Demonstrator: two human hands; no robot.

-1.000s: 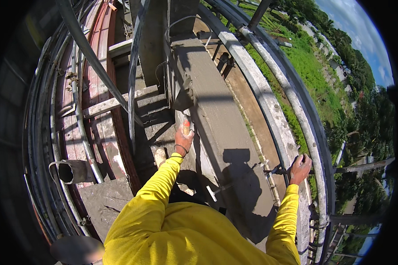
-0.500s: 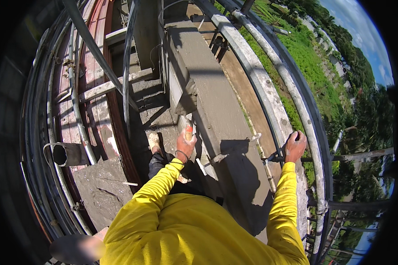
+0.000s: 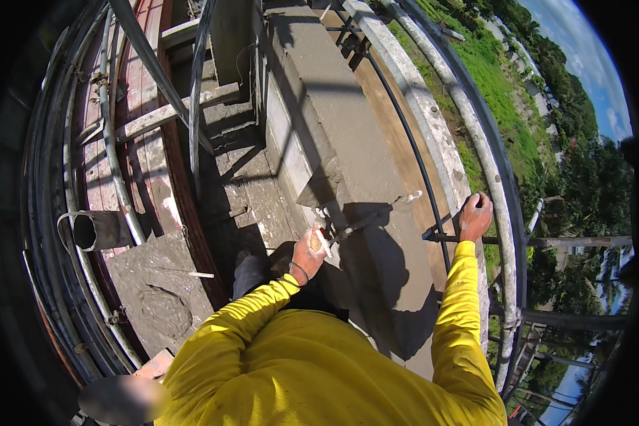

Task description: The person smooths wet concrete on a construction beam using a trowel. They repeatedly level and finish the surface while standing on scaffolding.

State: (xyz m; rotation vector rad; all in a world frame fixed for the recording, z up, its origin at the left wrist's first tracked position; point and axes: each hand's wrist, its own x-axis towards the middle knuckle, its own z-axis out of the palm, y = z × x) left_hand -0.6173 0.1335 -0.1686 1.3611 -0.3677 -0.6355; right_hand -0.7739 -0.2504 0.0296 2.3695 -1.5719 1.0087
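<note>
- Landmark for all positions: the grey plastered ledge [image 3: 358, 117], which runs away from the worker, its top face coated in mortar.
- Left hand [image 3: 307, 257]: at the near left side of the ledge, fingers wrapped around the handle of a trowel [image 3: 318, 182]; grip narrow and loaded.
- Trowel: its mortar-smeared blade points away from the worker and appears at the ledge's left edge; contact with the ledge cannot be confirmed.
- Clamp rod [image 3: 363, 221]: spans the ledge crosswise; its white left end appears just beside the left hand, overlapping the handle in view.
- Right hand [image 3: 476, 216]: right of the ledge, at a pale speckled beam [image 3: 433, 117], fingers curled; cannot tell whether it grips anything.
- Mortar board [image 3: 153, 273]: left of the ledge, well apart, bearing wet grey mortar and a thin pale stick [image 3: 200, 275].
- Bucket [image 3: 113, 230]: also left of the ledge, beyond the mortar board, tipped on its side with its mouth facing away from the ledge.
- Shadow of the worker's head and shoulders: on the near part of the ledge.
</note>
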